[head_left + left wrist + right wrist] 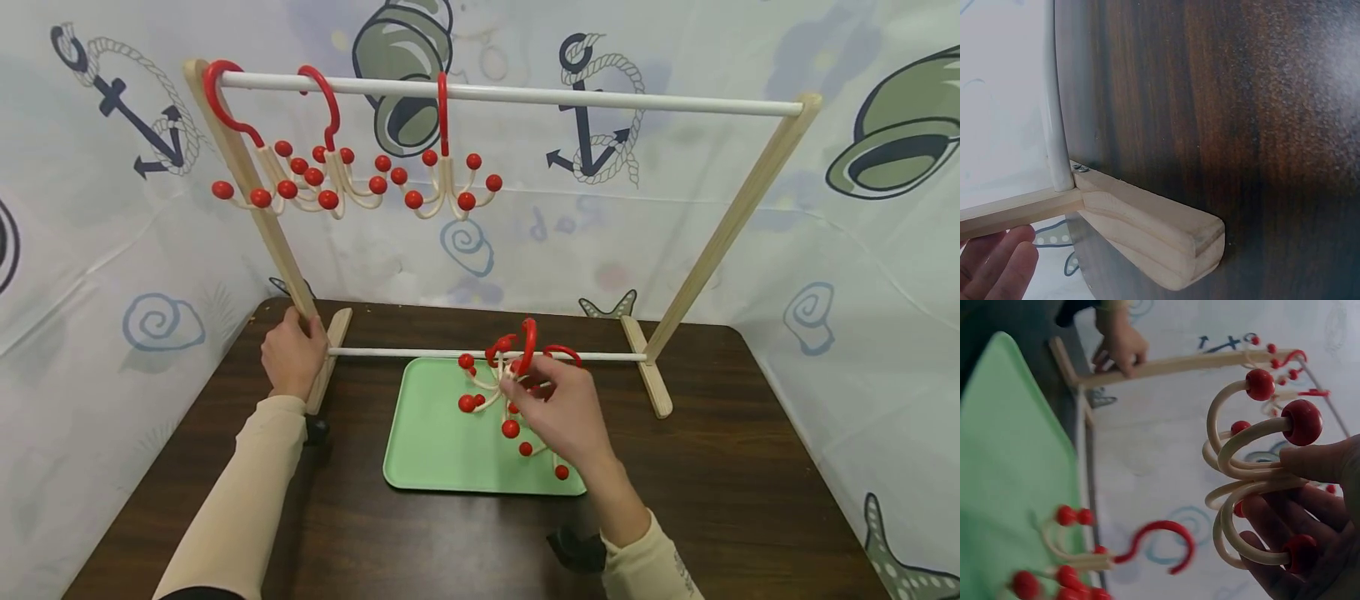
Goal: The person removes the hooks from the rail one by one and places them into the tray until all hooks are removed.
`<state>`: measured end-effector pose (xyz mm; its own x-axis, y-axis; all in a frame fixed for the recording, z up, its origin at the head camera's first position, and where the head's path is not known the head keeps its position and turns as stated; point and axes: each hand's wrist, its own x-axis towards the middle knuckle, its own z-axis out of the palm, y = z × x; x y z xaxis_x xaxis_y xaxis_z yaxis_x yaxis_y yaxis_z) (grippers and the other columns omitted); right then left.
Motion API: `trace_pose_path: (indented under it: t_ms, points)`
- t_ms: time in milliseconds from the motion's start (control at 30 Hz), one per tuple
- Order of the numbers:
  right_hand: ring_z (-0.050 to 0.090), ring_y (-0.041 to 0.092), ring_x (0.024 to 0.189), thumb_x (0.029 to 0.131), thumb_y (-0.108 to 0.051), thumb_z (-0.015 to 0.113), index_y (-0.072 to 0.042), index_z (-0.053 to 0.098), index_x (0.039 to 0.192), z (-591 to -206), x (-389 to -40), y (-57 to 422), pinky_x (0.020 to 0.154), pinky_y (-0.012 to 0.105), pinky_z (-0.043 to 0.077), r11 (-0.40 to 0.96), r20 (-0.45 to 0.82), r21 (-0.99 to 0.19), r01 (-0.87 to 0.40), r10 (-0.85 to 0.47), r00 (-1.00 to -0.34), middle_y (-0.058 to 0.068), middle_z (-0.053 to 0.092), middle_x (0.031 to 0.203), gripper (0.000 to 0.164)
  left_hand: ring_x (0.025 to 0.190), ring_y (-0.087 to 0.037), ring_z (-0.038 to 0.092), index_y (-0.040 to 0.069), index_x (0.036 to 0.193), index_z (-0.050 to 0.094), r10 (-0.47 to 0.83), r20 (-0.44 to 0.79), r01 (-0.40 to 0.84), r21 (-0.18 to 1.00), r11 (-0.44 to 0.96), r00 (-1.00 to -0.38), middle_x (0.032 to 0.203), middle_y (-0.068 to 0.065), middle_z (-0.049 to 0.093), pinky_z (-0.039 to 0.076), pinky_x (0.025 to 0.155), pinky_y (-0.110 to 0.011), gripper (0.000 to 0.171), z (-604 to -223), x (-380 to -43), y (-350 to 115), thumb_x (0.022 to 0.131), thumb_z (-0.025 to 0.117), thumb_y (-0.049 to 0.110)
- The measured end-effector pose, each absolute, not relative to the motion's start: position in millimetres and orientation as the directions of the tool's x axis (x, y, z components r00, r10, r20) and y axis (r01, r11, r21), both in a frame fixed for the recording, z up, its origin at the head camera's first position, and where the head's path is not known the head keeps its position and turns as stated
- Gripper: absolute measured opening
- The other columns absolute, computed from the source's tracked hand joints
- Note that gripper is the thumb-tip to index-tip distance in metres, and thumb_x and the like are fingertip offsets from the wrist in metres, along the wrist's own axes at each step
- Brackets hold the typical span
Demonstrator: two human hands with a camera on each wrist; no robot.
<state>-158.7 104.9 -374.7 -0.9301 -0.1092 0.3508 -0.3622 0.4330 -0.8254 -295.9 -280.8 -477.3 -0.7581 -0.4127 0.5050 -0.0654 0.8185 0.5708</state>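
My right hand (pixel 558 408) pinches the stem of a cream octopus hanger (pixel 1260 478) between thumb and fingers. This hanger has several curved arms tipped with red balls and a red hook (pixel 529 346), and is held above the green tray (pixel 427 450). At least one similar hanger (pixel 1088 561) lies on the tray, partly hidden behind my right hand in the head view. My left hand (pixel 295 354) grips the left wooden post (pixel 273 237) of a rack near its foot. Three hangers (pixel 446 179) dangle by red hooks from the left half of its upper white rod (pixel 570 97).
The rack's right post (pixel 731 225) leans outward, joined to a foot (pixel 647 367) on the dark wooden table (pixel 720 500). A lower white rod (pixel 397 352) runs behind the tray. A printed cloth (pixel 525 250) surrounds the table at the back and sides.
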Motion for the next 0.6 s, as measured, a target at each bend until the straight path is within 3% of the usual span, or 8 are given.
trace_pose_path:
  t_ms: [333,600]
  points:
    - [0.068,0.013,0.074,0.083,-0.015,0.078,-0.016,0.069,0.081,-454,-156,88,0.071,0.039,0.056,0.494,0.307,-0.814,-0.306,-0.081,-0.948,-0.007,0.068,0.074,0.009,0.08,-0.057,0.06,-0.002,0.105,0.06,-0.41,0.494,-0.074,0.566,0.821,-0.767,0.086,-0.032,0.065,0.041,0.066,-0.064,0.03,-480,-301,-282,0.096,0.054,0.026]
    - [0.07,0.015,0.075,0.08,-0.014,0.081,-0.016,0.07,0.083,-481,-168,85,0.074,0.039,0.053,0.566,0.345,-0.761,-0.317,-0.06,-0.937,-0.006,0.07,0.076,0.011,0.08,-0.056,0.06,-0.002,0.104,0.06,-0.418,0.489,-0.083,0.569,0.818,-0.766,0.086,-0.031,0.065,0.042,0.065,-0.064,0.03,-480,-299,-281,0.096,0.055,0.027]
